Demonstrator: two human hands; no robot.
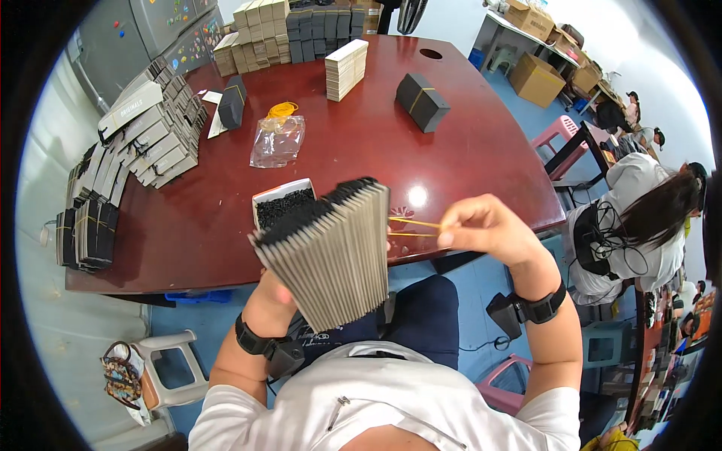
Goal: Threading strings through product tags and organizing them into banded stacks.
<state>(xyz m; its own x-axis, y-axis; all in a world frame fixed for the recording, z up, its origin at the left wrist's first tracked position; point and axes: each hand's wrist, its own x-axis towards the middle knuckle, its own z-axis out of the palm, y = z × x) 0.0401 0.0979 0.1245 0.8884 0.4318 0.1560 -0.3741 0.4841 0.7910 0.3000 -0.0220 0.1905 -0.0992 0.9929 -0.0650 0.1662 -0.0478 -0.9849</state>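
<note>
My left hand grips from below a thick stack of flat folded grey cards with black edges, held upright over my lap at the table's near edge. My right hand pinches a yellow rubber band and pulls it taut to the right from the stack's side. Most of my left hand is hidden behind the stack. A small white-rimmed box with black contents lies on the table just beyond the stack.
The dark red table bears a clear bag of rubber bands, banded black bundles, a beige stack, and piles of flat boxes at left and back. A person sits at right. A stool stands lower left.
</note>
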